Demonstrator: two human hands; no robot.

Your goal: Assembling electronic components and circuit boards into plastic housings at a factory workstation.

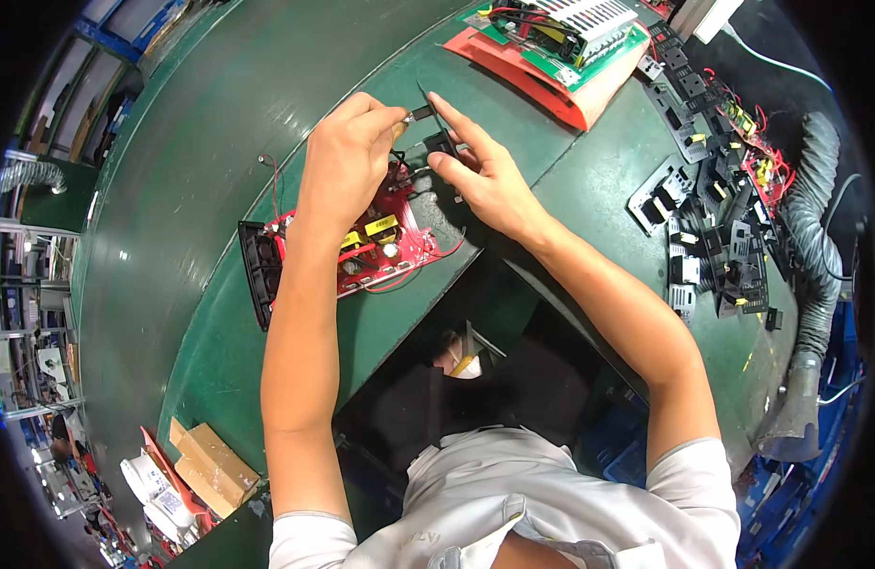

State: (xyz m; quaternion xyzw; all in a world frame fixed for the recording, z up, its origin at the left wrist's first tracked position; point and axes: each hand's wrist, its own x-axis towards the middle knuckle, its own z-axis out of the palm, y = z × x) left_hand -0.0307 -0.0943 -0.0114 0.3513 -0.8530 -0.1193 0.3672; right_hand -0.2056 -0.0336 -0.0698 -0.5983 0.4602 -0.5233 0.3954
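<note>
Above the red circuit board, my right hand (494,180) grips a black plastic end panel (440,142) by its edge, thumb on the near side and fingers on the far side. My left hand (350,156) is closed in a pinch beside the panel's left face. What its fingertips hold is too small to make out. The red circuit board (414,242) lies below on the green bench, carrying yellow-wrapped parts and loose red wires, partly hidden by my left forearm. Another black panel (257,275), with round fan-like openings, stands at the board's left end.
A green board with a perforated metal cover (589,19) rests on an orange-red tray (523,81) at the far side. Several black panels (722,228) are heaped at right, near a grey flexible duct (817,228). A cardboard piece (214,465) and white spools (157,493) are at lower left.
</note>
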